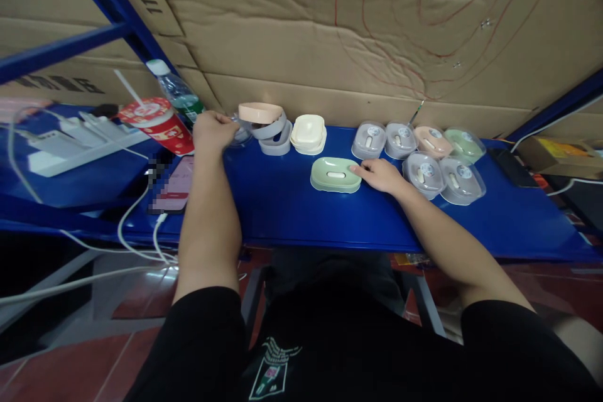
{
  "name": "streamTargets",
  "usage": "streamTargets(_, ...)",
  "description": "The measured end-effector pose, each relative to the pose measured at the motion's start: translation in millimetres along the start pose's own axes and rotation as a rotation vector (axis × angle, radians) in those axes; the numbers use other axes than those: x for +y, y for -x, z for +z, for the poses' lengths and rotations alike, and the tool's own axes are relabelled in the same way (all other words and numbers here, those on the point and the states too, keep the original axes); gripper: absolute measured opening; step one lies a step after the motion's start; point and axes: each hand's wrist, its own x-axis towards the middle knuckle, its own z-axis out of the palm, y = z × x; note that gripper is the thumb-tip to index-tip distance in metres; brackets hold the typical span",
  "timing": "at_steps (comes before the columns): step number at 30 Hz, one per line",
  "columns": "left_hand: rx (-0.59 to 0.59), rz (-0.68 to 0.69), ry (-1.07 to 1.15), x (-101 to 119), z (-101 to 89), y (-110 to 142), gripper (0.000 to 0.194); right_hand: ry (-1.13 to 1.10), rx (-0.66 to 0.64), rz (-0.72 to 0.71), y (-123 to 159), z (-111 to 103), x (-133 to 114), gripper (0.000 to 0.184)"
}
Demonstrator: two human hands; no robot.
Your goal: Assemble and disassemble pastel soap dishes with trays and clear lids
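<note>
A light green soap dish (328, 166), an oblong tray with a pale elongated piece in its middle, lies before me on the blue table. My right hand (380, 174) grips its right end, thumb over the rim and the other fingers curled at the side. Farther left, my left hand (213, 130) is closed in a pinch at a clear plastic lid (241, 134), partly hidden by the fingers. Just right of that lid stand stacked grey dish parts (276, 142) with a peach ring (260, 114) on top. A cream stack of dishes (308, 132) sits beside them.
Several lidded soap boxes (424, 174) in grey, peach and green stand to the right. At left are a red paper cup (160, 124), a water bottle (181, 93), a phone (176, 185) and a white power strip (85, 144) with cables. Cardboard (282, 25) walls the back.
</note>
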Motion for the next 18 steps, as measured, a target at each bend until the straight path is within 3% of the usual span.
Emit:
streamTargets(3,0.107,-0.121,0.09,2.6,-2.4,1.9,0.014,-0.003,-0.004,-0.006,-0.2,0.5,0.6,0.072)
streamTargets(10,0.188,-0.109,0.098,7.5,-8.6,7.0,0.027,-0.005,0.001,-0.007,-1.0,1.1,1.3,0.071)
streamTargets(18,0.239,0.057,-0.041,16.1,-7.9,20.2,0.021,-0.01,0.0,-0.005,-0.3,0.2,0.6,0.069)
